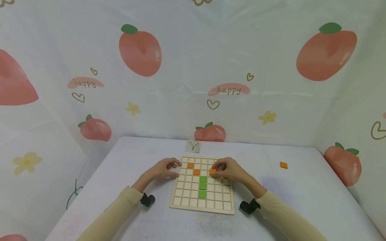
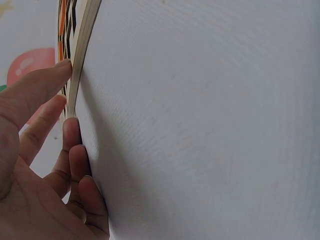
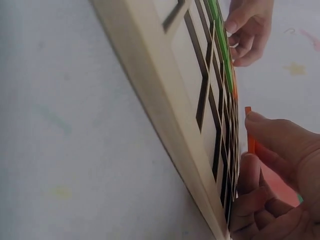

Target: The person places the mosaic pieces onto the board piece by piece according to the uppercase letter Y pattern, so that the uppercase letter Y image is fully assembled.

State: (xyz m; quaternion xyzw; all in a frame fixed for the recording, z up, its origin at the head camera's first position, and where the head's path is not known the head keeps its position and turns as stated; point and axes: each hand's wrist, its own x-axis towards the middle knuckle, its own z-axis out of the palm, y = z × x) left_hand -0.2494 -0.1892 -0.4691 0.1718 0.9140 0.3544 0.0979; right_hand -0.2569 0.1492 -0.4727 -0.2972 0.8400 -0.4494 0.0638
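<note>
A wooden grid board lies on the table with square cells. Two orange tiles, one higher and one lower, sit in its upper left part. Several green tiles form a column in the middle. My right hand pinches another orange tile between thumb and fingers; in the right wrist view it stands on edge just off the board. My left hand rests at the board's left edge, its thumb and fingertips touching the side, fingers loosely bent.
A small card printed with a grid pattern lies beyond the board's far edge. One loose orange tile is on the white table at the right. A fruit-patterned curtain hangs behind the table.
</note>
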